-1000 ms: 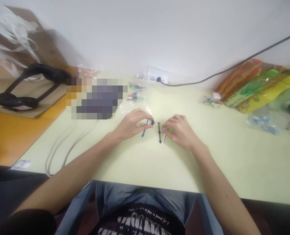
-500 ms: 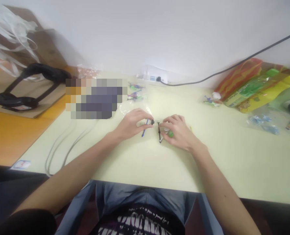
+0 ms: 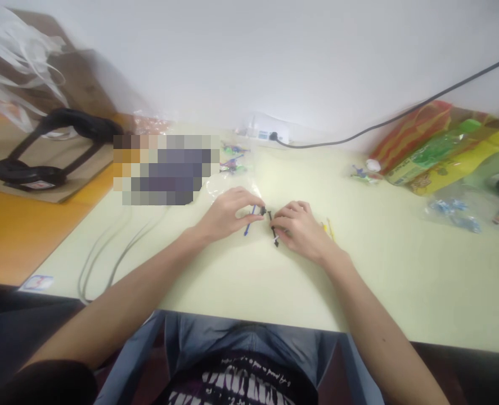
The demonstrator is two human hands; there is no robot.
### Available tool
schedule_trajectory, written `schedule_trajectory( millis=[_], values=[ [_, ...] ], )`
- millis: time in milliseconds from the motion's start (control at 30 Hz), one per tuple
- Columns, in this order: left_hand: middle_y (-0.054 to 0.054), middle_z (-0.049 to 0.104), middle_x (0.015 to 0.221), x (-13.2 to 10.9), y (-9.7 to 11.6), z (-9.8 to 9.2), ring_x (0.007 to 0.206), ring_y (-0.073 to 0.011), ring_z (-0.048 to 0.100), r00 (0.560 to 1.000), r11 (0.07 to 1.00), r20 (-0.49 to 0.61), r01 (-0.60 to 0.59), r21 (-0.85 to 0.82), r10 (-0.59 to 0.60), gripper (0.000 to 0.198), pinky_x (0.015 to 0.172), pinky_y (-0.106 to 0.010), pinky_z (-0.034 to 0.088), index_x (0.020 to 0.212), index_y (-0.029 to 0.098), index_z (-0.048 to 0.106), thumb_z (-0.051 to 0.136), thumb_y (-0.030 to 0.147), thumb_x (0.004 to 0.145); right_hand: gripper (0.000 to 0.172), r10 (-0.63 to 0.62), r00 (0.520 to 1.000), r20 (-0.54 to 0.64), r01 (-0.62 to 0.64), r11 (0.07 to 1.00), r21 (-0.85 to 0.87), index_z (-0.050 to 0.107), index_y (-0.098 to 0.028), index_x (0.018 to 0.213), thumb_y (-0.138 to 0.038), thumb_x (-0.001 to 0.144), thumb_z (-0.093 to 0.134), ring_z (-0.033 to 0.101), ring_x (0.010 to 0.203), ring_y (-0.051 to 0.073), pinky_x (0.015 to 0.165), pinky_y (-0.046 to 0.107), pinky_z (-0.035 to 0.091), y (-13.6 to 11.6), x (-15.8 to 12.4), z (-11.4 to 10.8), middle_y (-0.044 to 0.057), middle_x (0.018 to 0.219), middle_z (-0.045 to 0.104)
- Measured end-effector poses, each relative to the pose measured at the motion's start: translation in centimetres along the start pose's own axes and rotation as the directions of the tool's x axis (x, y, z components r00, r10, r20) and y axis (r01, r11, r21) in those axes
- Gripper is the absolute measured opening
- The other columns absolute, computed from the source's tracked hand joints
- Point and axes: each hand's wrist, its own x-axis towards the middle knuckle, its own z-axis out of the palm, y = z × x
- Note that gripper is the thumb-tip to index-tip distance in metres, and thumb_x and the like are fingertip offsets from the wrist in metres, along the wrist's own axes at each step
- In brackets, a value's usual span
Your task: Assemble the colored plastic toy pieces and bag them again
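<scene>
Between the thumb and fingertips of my left hand (image 3: 229,214) is a small black piece (image 3: 263,211). Just below those fingers a thin blue stick-like part (image 3: 247,228) slants on the table. My right hand (image 3: 302,229) is curled closed, its thumb and fingertips on the middle of a slim black rod (image 3: 274,234) with wider ends. A little white bit (image 3: 275,239) shows near the rod's lower end. Yellow parts (image 3: 331,229) lie on the table to the right of my right hand. What is under its palm is hidden.
Plastic bags with small coloured parts (image 3: 234,163) lie behind my left hand. Looped cables (image 3: 114,264) are at left, a black strap-like frame (image 3: 50,149) further left. A green bottle (image 3: 439,154) and bagged blue parts (image 3: 452,211) sit at right.
My right hand has closed in on the black rod, whose upper end has tipped slightly left. The green and white bits beneath that hand are now covered. My left hand keeps its place.
</scene>
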Motion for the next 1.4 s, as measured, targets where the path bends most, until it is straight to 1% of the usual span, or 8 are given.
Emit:
schedule_trajectory(
  millis=[167, 333, 533, 767, 1000, 1100, 1233, 1400],
  values=[
    [-0.006, 0.075, 0.101, 0.0, 0.1, 0.0, 0.097, -0.0213, 0.067, 1.000, 1.000, 0.007, -0.009, 0.009, 0.009, 0.021, 0.090, -0.037, 0.052, 0.109, 0.022, 0.070, 0.071, 0.035, 0.092, 0.021, -0.012, 1.000, -0.005, 0.012, 1.000, -0.007, 0.076, -0.024, 0.098, -0.015, 0.096, 0.057, 0.053, 0.101, 0.024, 0.096, 0.044, 0.031, 0.0, 0.1, 0.1, 0.006, 0.104, 0.072],
    [-0.005, 0.075, 0.100, 0.1, 0.1, 0.0, 0.096, -0.0207, 0.067, 1.000, 1.000, 0.007, -0.021, 0.001, 0.021, 0.021, 0.089, -0.036, 0.052, 0.108, 0.022, 0.069, 0.072, 0.034, 0.092, 0.021, -0.034, 0.999, -0.024, 0.034, 0.999, 0.015, 0.077, -0.025, 0.089, -0.012, 0.095, 0.060, 0.053, 0.101, 0.024, 0.096, 0.043, 0.030, 0.2, 0.2, 0.3, 0.004, 0.103, 0.074],
    [-0.006, 0.075, 0.100, 0.1, 0.2, 0.1, 0.096, -0.0213, 0.067, 1.000, 1.000, 0.009, -0.011, 0.001, 0.011, 0.020, 0.089, -0.036, 0.052, 0.108, 0.022, 0.069, 0.071, 0.035, 0.092, 0.025, -0.090, 0.993, -0.074, 0.091, 0.996, 0.013, 0.076, -0.024, 0.086, -0.003, 0.089, 0.063, 0.054, 0.100, 0.023, 0.097, 0.042, 0.031, 0.6, 0.3, 0.9, 0.002, 0.099, 0.076],
    [-0.006, 0.075, 0.100, 0.1, 0.2, 0.1, 0.097, -0.0212, 0.068, 1.000, 1.000, 0.002, -0.009, -0.003, 0.009, 0.021, 0.090, -0.036, 0.052, 0.109, 0.022, 0.070, 0.072, 0.034, 0.092, 0.029, -0.158, 0.974, -0.164, 0.151, 0.987, -0.056, 0.076, -0.025, 0.090, 0.000, 0.089, 0.060, 0.054, 0.102, 0.023, 0.096, 0.043, 0.034, 0.8, 0.2, 0.9, 0.002, 0.102, 0.076],
    [-0.006, 0.076, 0.102, 0.1, 0.5, 0.0, 0.095, -0.0199, 0.068, 0.999, 0.999, -0.034, 0.029, -0.034, -0.030, 0.026, 0.090, -0.036, 0.053, 0.115, 0.023, 0.070, 0.071, 0.035, 0.093, 0.032, -0.197, 0.900, -0.389, 0.167, 0.980, -0.108, 0.071, -0.025, 0.100, 0.002, 0.090, 0.058, 0.055, 0.111, 0.025, 0.095, 0.042, 0.038, 0.2, 0.0, 0.2, 0.000, 0.121, 0.074],
    [-0.006, 0.075, 0.100, 0.2, 0.6, 0.0, 0.092, -0.0194, 0.068, 0.996, 0.995, -0.056, 0.067, -0.070, -0.071, 0.024, 0.089, -0.035, 0.053, 0.111, 0.023, 0.071, 0.071, 0.038, 0.092, 0.023, -0.166, 0.849, -0.502, 0.156, 0.986, -0.061, 0.068, -0.025, 0.102, -0.005, 0.095, 0.059, 0.060, 0.110, 0.023, 0.097, 0.043, 0.038, -0.3, 0.2, -0.1, 0.001, 0.110, 0.078],
    [-0.005, 0.075, 0.099, 0.3, 0.9, 0.0, 0.093, -0.0194, 0.069, 0.987, 0.985, -0.086, 0.124, -0.120, -0.135, 0.022, 0.088, -0.034, 0.053, 0.106, 0.022, 0.071, 0.073, 0.037, 0.090, 0.014, -0.092, 0.802, -0.590, 0.133, 0.991, 0.026, 0.067, -0.024, 0.101, -0.013, 0.098, 0.060, 0.066, 0.096, 0.021, 0.093, 0.041, 0.042, -0.8, 0.3, -0.4, 0.002, 0.089, 0.077],
    [-0.006, 0.075, 0.105, 0.2, 1.1, 0.0, 0.100, -0.0198, 0.071, 0.976, 0.966, -0.080, 0.186, -0.180, -0.203, 0.019, 0.092, -0.033, 0.053, 0.107, 0.021, 0.072, 0.070, 0.033, 0.093, 0.014, -0.022, 0.783, -0.622, 0.149, 0.977, 0.152, 0.067, -0.024, 0.096, -0.014, 0.098, 0.058, 0.068, 0.089, 0.020, 0.090, 0.040, 0.049, -1.1, 0.4, -0.3, 0.003, 0.089, 0.075]
  ],
)
